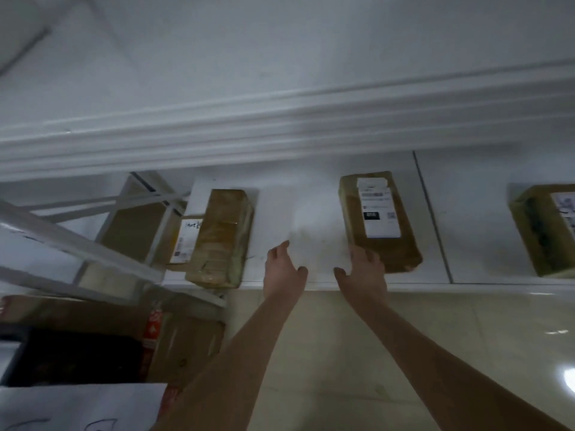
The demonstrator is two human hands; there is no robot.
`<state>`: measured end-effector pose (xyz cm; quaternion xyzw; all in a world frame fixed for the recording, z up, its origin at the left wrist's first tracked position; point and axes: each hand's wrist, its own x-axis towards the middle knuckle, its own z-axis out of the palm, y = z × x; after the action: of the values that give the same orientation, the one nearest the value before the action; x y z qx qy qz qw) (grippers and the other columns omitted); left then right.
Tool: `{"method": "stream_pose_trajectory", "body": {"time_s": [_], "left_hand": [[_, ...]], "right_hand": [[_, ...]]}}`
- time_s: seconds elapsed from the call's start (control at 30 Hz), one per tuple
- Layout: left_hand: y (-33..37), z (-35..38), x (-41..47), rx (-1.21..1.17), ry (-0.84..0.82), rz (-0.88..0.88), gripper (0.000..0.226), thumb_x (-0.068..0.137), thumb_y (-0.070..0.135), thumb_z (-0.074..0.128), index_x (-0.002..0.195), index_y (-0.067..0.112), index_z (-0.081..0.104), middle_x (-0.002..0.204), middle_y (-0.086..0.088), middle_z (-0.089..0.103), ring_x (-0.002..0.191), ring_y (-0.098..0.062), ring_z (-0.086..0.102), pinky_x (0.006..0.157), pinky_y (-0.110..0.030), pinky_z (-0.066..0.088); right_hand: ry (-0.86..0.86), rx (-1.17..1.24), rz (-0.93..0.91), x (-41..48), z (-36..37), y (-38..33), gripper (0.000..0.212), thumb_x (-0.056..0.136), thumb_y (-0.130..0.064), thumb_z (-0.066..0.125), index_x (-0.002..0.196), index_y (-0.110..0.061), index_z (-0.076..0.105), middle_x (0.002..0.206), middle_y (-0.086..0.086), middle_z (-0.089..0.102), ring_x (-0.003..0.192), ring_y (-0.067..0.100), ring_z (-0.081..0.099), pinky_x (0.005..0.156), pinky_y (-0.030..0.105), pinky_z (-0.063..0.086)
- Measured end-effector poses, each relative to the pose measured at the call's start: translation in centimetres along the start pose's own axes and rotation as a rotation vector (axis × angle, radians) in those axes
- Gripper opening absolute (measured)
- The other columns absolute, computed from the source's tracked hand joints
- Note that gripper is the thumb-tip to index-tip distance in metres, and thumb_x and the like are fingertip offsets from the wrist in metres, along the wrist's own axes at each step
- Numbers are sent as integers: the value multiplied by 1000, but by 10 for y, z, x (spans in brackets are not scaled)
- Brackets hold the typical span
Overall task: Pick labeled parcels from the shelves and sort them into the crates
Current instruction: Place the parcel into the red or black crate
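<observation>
A brown taped parcel (381, 222) with a white shipping label lies on the low white shelf (298, 213). My right hand (362, 272) is open, its fingers reaching to the parcel's near left corner. My left hand (281, 269) is open too, hovering over the bare shelf to the left of that parcel, holding nothing. A second brown parcel (221, 237) lies further left on the shelf. A third labeled parcel (544, 228) sits at the right edge of the view.
White metal shelf bars (77, 244) cross the left side. Behind them stands another labeled box (183, 241). Below left is a cardboard carton (183, 346) with red tape and a dark opening. A white sheet (81, 405) with handwriting lies at bottom left. Beige glossy floor (373, 353) spreads below.
</observation>
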<state>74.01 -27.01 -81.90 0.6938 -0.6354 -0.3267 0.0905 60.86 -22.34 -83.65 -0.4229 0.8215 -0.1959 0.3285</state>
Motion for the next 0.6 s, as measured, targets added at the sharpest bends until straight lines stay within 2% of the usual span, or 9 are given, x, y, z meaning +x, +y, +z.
{"method": "stream_pose_trajectory", "body": {"time_s": [0.13, 0.23, 0.33, 0.43, 0.5, 0.57, 0.6], "left_hand": [[-59, -47, 12, 121, 181, -57, 64, 89, 21, 60, 144, 10, 29, 143, -12, 36, 131, -30, 39, 107, -44, 38], [-108, -76, 27, 161, 286, -99, 70, 89, 29, 60, 145, 7, 26, 148, -14, 31, 134, -33, 35, 109, -48, 35], [-149, -94, 44, 63, 247, -186, 76, 91, 30, 58, 150, 7, 16, 151, -16, 29, 136, -34, 33, 107, -48, 34], [-163, -96, 53, -34, 150, -187, 69, 89, 32, 62, 145, 9, 28, 141, -13, 44, 126, -31, 45, 100, -44, 42], [-156, -90, 49, -72, 153, -82, 63, 86, 24, 66, 141, 11, 37, 140, -8, 41, 123, -27, 48, 100, -40, 44], [-146, -84, 42, -115, 144, 26, 58, 85, 20, 66, 138, 16, 43, 137, -4, 40, 119, -22, 50, 99, -38, 47], [-141, -80, 38, -115, 127, 91, 54, 86, 21, 64, 137, 19, 45, 135, -2, 41, 117, -20, 50, 100, -38, 47]], "right_hand": [[-156, 43, -109, -14, 54, -49, 61, 91, -35, 59, 145, -23, 34, 149, 6, 30, 135, 27, 31, 107, 37, 33], [-257, 129, -140, -20, 97, -77, 65, 91, -35, 60, 148, -20, 31, 149, 9, 32, 134, 29, 35, 107, 35, 33], [-326, 279, -141, -27, 135, -102, 72, 92, -34, 60, 151, -17, 23, 151, 10, 32, 137, 25, 35, 107, 33, 31], [-336, 442, -155, -33, 152, -119, 72, 93, -29, 60, 151, -20, 20, 148, 5, 37, 133, 21, 40, 103, 31, 36], [-321, 547, -119, -35, 148, -125, 57, 95, -32, 56, 146, -30, 30, 136, -5, 49, 124, 15, 47, 92, 24, 40], [-302, 681, -35, -37, 137, -124, 31, 97, -35, 52, 127, -39, 44, 112, -18, 59, 109, 8, 56, 77, 17, 42], [-299, 752, 20, -37, 132, -121, 23, 97, -37, 50, 120, -38, 47, 103, -21, 60, 101, 4, 59, 72, 15, 42]]}}
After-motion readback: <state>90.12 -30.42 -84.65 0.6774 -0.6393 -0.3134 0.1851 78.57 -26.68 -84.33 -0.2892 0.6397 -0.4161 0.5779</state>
